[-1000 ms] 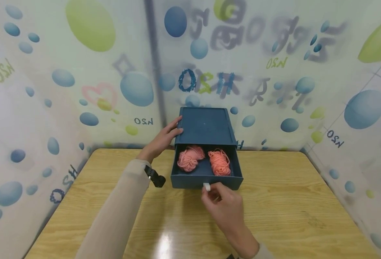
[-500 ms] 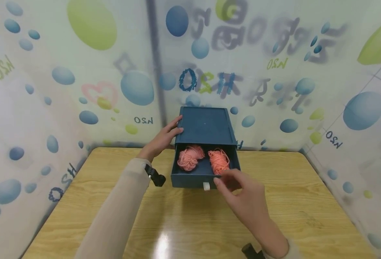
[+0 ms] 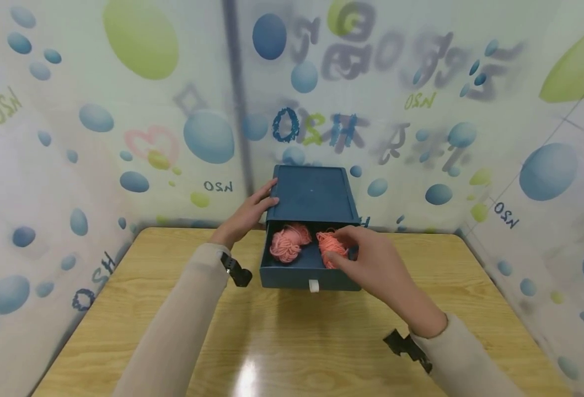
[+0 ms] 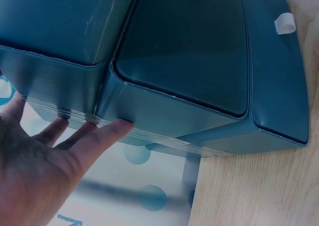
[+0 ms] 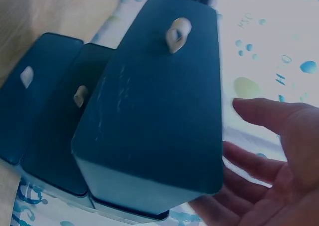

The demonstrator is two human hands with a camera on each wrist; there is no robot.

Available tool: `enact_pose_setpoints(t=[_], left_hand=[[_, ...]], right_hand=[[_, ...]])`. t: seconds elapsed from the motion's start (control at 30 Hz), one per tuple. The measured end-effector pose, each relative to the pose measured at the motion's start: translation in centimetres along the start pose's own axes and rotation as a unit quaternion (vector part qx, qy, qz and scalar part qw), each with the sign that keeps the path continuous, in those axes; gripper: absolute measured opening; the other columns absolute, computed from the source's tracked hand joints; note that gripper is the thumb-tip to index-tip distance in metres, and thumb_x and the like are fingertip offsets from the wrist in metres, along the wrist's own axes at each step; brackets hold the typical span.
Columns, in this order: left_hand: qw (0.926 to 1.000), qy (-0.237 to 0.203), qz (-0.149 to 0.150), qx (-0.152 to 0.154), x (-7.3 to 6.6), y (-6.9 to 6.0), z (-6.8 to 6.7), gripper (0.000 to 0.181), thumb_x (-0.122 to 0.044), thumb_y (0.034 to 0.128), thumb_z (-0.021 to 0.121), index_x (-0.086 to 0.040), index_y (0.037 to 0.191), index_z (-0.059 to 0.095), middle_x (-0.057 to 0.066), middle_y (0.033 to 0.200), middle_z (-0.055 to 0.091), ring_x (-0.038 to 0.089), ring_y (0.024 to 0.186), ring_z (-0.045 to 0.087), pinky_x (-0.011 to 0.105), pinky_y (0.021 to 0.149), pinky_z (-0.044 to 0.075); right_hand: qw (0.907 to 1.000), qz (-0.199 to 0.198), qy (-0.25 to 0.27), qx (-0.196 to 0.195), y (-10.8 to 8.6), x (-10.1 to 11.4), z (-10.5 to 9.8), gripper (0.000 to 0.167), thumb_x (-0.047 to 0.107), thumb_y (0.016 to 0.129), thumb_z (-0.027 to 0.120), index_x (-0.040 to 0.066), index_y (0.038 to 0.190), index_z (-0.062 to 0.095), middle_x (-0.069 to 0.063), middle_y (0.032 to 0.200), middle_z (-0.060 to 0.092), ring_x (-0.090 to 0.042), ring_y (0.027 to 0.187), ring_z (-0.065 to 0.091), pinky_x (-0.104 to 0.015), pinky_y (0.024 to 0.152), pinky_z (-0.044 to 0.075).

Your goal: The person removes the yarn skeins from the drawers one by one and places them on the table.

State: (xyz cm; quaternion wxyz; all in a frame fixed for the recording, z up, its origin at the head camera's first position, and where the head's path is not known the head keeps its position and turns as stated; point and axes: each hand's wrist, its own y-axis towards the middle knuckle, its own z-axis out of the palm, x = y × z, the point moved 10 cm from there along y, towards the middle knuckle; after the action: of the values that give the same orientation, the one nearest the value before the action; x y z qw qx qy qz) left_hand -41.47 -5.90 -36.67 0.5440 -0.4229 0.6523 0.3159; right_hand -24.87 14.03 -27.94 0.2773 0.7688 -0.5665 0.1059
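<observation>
A dark blue drawer (image 3: 287,278) stands pulled out of its blue box (image 3: 314,193), with a white pull tab (image 3: 314,285) on its front. Inside lie a pink yarn bundle (image 3: 290,242) on the left and a coral yarn bundle (image 3: 327,245) on the right. My right hand (image 3: 376,264) reaches over the drawer's right side, its thumb and fingers spread about the coral yarn. In the right wrist view that hand (image 5: 284,171) shows thumb and fingers apart; the yarn is hidden there. My left hand (image 3: 244,220) rests on the box's left side, fingertips (image 4: 122,126) against it.
More blue drawers (image 5: 55,111) with white tabs show beneath the pulled-out one in the right wrist view. The stack stands at the back of a wooden table (image 3: 182,309). A patterned curtain (image 3: 172,99) hangs close behind it.
My right hand has let go of the white pull tab, lifted to the right and moved in over the coral yarn. The left hand stays against the box.
</observation>
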Motion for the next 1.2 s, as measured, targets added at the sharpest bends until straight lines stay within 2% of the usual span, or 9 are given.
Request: enact_pose_setpoints(t=[0.07,0.13,0.27,0.47,0.6,0.77,1.0,1.2], left_hand=[[1.0,-0.001,0.0,0.0,0.1,0.0,0.0,0.061,-0.044,0.1066,0.044,-0.048,0.16,0.016,0.003,0.173,0.0,0.035,0.158,0.016,0.07,0.109,0.038],[1.0,-0.002,-0.002,0.0,0.2,0.0,-0.1,0.061,-0.044,0.1065,0.045,-0.048,0.16,0.016,0.003,0.173,0.0,0.035,0.158,0.016,0.07,0.109,0.038],[1.0,-0.002,-0.005,-0.003,0.2,-0.1,-0.1,0.061,-0.043,0.1064,0.045,-0.048,0.16,0.016,0.003,0.173,0.0,0.034,0.158,0.016,0.069,0.109,0.038],[1.0,0.0,-0.004,-0.005,0.0,-0.1,-0.1,0.061,-0.042,0.1067,0.044,-0.047,0.16,0.016,0.004,0.173,0.001,0.035,0.158,0.016,0.069,0.109,0.039],[1.0,-0.001,-0.005,-0.004,0.1,0.0,0.0,0.06,-0.042,0.1068,0.045,-0.047,0.16,0.017,0.003,0.173,0.001,0.034,0.158,0.017,0.069,0.109,0.039],[1.0,-0.002,-0.002,-0.001,0.1,0.2,0.1,0.06,-0.043,0.1067,0.044,-0.048,0.16,0.016,0.002,0.173,0.0,0.034,0.158,0.016,0.069,0.109,0.038],[0.9999,-0.005,-0.006,-0.008,0.0,0.1,0.1,0.061,-0.042,0.1065,0.045,-0.047,0.16,0.016,0.003,0.173,0.001,0.034,0.158,0.017,0.069,0.109,0.039],[0.9999,-0.005,-0.009,-0.01,0.0,0.0,0.0,0.061,-0.041,0.1064,0.045,-0.047,0.16,0.016,0.002,0.173,0.0,0.035,0.158,0.017,0.068,0.109,0.039]], right_hand=[[0.9994,0.008,-0.021,0.027,0.6,-0.2,0.7,0.04,0.031,0.088,0.08,0.011,0.122,0.071,-0.003,0.1,0.073,-0.018,0.082,0.065,-0.035,0.069,0.053],[0.9979,0.015,-0.035,0.051,1.1,-0.2,1.3,0.044,0.033,0.088,0.079,0.01,0.124,0.07,-0.001,0.086,0.071,-0.015,0.069,0.06,-0.032,0.061,0.048],[0.9943,0.029,-0.037,0.096,2.1,-0.4,2.5,0.053,0.035,0.088,0.078,0.008,0.132,0.064,0.002,0.071,0.066,-0.012,0.055,0.053,-0.028,0.051,0.042],[0.9886,0.045,-0.049,0.135,3.0,-0.4,3.8,0.061,0.037,0.088,0.079,0.005,0.137,0.06,-0.006,0.094,0.073,-0.011,0.067,0.062,-0.03,0.059,0.05],[0.9837,0.057,-0.067,0.157,3.2,-0.6,4.5,0.065,0.04,0.089,0.077,0.004,0.14,0.057,-0.007,0.098,0.074,-0.012,0.071,0.065,-0.032,0.063,0.053],[0.9854,0.043,-0.068,0.15,3.5,-0.3,4.8,0.059,0.036,0.087,0.08,0.004,0.134,0.062,-0.01,0.111,0.072,-0.018,0.084,0.067,-0.034,0.068,0.054],[0.9872,0.017,-0.054,0.149,3.9,0.1,5.0,0.05,0.028,0.082,0.085,0.006,0.123,0.068,-0.009,0.107,0.071,-0.018,0.086,0.064,-0.034,0.073,0.054],[0.9866,0.008,-0.052,0.155,4.3,-0.1,5.3,0.042,0.023,0.084,0.082,0.006,0.12,0.07,-0.009,0.106,0.072,-0.018,0.087,0.062,-0.035,0.076,0.053]])
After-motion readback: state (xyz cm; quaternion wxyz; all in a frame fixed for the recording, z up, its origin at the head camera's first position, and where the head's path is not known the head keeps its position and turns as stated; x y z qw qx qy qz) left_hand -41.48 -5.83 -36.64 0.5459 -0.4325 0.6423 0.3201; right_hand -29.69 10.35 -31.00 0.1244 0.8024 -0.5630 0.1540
